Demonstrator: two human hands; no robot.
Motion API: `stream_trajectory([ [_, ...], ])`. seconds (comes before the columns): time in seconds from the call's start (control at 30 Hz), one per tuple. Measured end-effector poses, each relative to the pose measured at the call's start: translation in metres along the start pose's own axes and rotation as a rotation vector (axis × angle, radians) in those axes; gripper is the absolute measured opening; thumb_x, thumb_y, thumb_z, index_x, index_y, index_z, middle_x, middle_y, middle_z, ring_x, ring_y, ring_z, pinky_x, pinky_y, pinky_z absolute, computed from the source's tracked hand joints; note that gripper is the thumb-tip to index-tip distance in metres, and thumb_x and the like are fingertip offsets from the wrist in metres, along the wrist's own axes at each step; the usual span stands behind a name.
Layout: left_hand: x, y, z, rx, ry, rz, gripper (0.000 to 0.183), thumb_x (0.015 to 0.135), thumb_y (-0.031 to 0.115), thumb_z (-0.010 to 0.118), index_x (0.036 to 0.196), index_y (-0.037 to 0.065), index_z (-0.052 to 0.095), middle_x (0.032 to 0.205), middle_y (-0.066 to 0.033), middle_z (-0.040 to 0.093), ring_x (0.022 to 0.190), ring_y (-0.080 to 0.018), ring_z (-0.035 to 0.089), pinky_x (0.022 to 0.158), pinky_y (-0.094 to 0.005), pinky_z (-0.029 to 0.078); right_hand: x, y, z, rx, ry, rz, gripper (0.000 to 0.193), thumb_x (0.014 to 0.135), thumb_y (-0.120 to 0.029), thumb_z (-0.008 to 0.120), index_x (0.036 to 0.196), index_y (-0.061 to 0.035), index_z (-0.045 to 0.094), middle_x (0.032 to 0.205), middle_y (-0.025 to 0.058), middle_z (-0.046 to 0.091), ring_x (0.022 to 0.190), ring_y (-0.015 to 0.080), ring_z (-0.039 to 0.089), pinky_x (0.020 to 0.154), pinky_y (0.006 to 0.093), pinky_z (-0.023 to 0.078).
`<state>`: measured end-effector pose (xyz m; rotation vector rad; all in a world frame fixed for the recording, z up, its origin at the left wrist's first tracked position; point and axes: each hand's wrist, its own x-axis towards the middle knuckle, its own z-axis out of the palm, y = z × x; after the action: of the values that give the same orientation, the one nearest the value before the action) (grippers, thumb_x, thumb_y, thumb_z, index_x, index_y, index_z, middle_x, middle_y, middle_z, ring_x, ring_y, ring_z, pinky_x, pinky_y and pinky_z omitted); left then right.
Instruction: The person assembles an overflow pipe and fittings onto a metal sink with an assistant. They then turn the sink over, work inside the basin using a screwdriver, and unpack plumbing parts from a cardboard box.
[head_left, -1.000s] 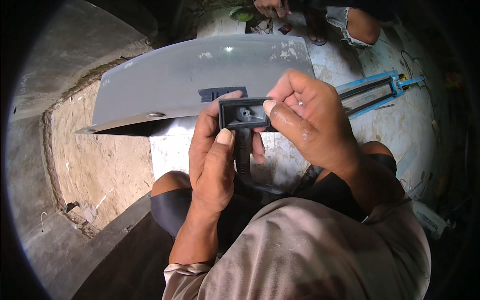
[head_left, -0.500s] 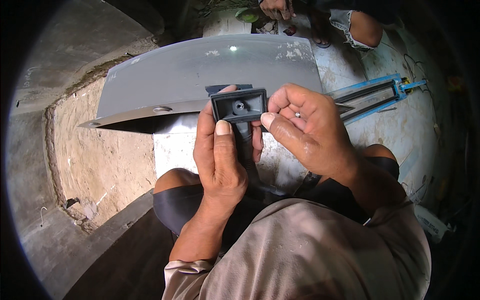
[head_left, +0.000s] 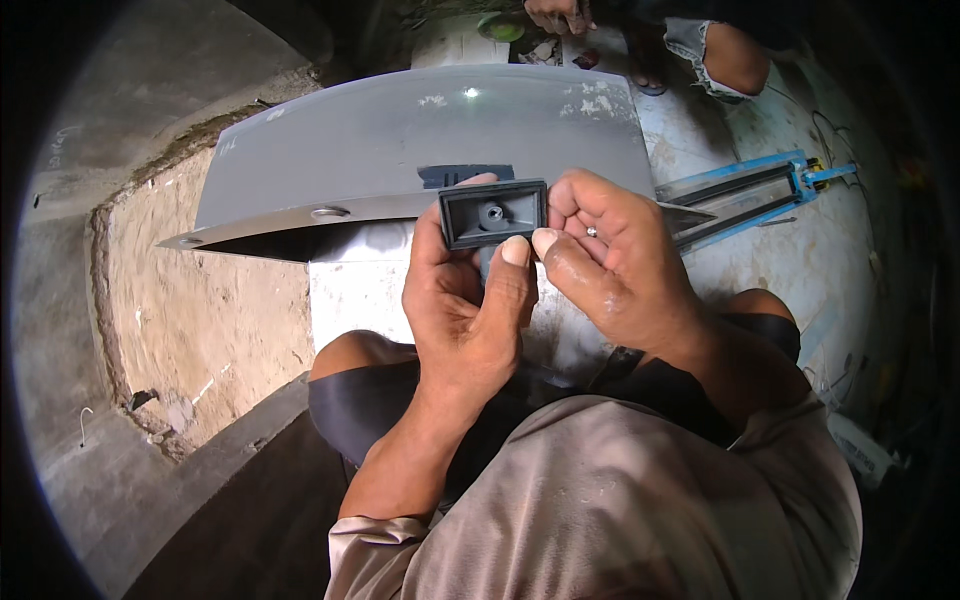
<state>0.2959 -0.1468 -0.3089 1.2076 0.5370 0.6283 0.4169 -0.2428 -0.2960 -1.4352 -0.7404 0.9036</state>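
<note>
In front of me is a dark grey rectangular plastic fitting, a shallow frame with a round socket in its hollow. My left hand holds it from below, thumb on the lower rim and fingers behind. At its right edge, the thumb and forefinger of my right hand are closed on the rim. A small shiny metal piece shows among that hand's curled fingers; its kind is too small to make out. The part under the fitting is mostly hidden by my left hand.
Beyond my hands lies a large curved grey panel with a dark patch near its front edge. A blue-framed tool with rails rests on the pale floor to the right. Another person's hand and bent knee are at the far side.
My left hand and the fitting have shifted slightly right, and the left thumb lies further along the rim. The ribbed stem below the fitting, visible before, is now mostly covered.
</note>
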Motion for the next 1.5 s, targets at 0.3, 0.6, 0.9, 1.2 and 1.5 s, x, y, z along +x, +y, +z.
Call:
stream_trajectory([
  [0.3, 0.004, -0.003, -0.008, -0.124, -0.021, -0.118, 0.027, 0.099, 0.011, 0.061, 0.123, -0.001, 0.053, 0.081, -0.0058, 0.065, 0.057, -0.0103, 0.057, 0.046, -0.0233, 0.045, 0.006, 0.006, -0.001, -0.152, -0.006, -0.046, 0.013, 0.095, 0.0, 0.06, 0.088, 0.0017, 0.05, 0.068, 0.0019, 0.055, 0.064, 0.0037, 0.055, 0.051, 0.0247, 0.043],
  [0.6, -0.001, -0.003, -0.011, -0.12, -0.045, -0.018, 0.034, 0.11, 0.031, 0.048, 0.124, 0.0, 0.053, 0.087, -0.0049, 0.064, 0.062, -0.0061, 0.056, 0.05, -0.0201, 0.043, 0.003, 0.008, 0.013, 0.238, -0.004, -0.058, 0.015, 0.097, 0.002, 0.058, 0.087, 0.0, 0.047, 0.069, 0.0039, 0.055, 0.06, 0.0093, 0.061, 0.054, 0.0245, 0.049],
  [0.9, -0.006, 0.003, -0.001, -0.059, 0.019, -0.062, 0.025, 0.105, 0.023, 0.059, 0.118, 0.002, 0.054, 0.082, -0.0036, 0.064, 0.06, -0.0073, 0.056, 0.048, -0.0219, 0.044, 0.0, 0.017, 0.012, 0.186, 0.021, -0.059, 0.015, 0.096, 0.002, 0.058, 0.088, -0.0005, 0.045, 0.066, 0.0051, 0.057, 0.06, 0.0088, 0.061, 0.053, 0.0248, 0.047],
  [1.2, -0.015, 0.008, -0.005, -0.073, -0.052, -0.081, 0.034, 0.101, 0.015, 0.066, 0.128, 0.003, 0.052, 0.09, -0.0047, 0.065, 0.064, -0.0083, 0.057, 0.052, -0.0216, 0.046, -0.022, 0.01, 0.016, -0.007, 0.039, -0.157, 0.013, 0.1, -0.005, 0.057, 0.093, -0.0019, 0.046, 0.065, 0.0041, 0.059, 0.058, 0.0088, 0.062, 0.052, 0.0261, 0.048],
  [1.5, 0.043, 0.073, 0.008, -0.413, -0.152, 0.119, 0.02, 0.108, 0.023, 0.052, 0.114, 0.004, 0.052, 0.088, -0.0109, 0.064, 0.072, -0.0209, 0.066, 0.062, -0.0295, 0.057, -0.005, -0.027, -0.017, 0.015, -0.211, -0.038, 0.031, 0.102, -0.024, 0.063, 0.109, 0.0056, 0.06, 0.078, 0.0036, 0.061, 0.068, 0.0087, 0.057, 0.063, 0.0226, 0.045],
])
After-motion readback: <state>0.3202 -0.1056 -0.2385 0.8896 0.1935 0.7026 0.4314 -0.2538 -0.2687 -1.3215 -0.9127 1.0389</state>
